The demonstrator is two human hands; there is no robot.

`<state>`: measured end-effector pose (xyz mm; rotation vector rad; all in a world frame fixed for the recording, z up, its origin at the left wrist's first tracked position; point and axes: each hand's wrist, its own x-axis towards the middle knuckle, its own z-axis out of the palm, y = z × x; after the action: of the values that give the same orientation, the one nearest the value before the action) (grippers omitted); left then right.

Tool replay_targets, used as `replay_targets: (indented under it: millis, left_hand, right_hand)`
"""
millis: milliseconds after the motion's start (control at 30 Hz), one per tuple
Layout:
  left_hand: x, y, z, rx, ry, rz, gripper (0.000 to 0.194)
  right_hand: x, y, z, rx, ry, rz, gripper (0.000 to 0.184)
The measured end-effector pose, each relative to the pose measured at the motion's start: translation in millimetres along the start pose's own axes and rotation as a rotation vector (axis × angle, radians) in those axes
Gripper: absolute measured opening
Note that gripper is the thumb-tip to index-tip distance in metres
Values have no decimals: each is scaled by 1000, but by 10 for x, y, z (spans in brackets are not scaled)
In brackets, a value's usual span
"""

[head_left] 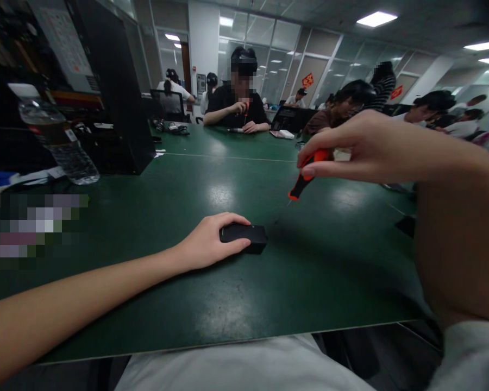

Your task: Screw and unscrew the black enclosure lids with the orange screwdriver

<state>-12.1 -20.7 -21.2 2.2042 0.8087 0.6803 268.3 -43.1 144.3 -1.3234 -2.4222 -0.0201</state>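
On the green table point(155, 304), my left hand point(212, 239) is closed around a small black box-shaped device point(257, 239), thumb on the near side and fingers on the far side. My right hand point(358, 146) is raised above the table, to the right of the device. Its fingers and thumb pinch the handle of an orange and black screwdriver point(300, 183). The screwdriver slants with its thin shaft down and to the left, its tip near a small dark speck close to the table. Tip and device are apart.
A clear plastic bottle point(59, 136) stands at the left beside an open black computer case point(122, 87). Cables point(175, 128) lie at the far side. Across the table a person point(236, 103) holds a similar tool; other people sit to the right. The table's near edge borders my lap.
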Motion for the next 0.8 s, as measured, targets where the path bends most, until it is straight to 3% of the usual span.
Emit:
replay_targets:
  millis: [100,200,400,800]
  left_hand:
    - [-3,-1,-5,-17,-8,-18,38]
    - [0,3,-2,-16,-3,-20,37]
    - [8,9,2,-15,-4,-17,38]
    - [-2,3,3,-4,-5,-10,37]
  right_hand:
    - [169,-100,-4,-144,-59,-239,57]
    - [244,-153,61,-122,-79,-333,49]
    - [239,-154,129,-75,-208,-199,41]
    - [247,-190,139,-109,-174,-277,40]
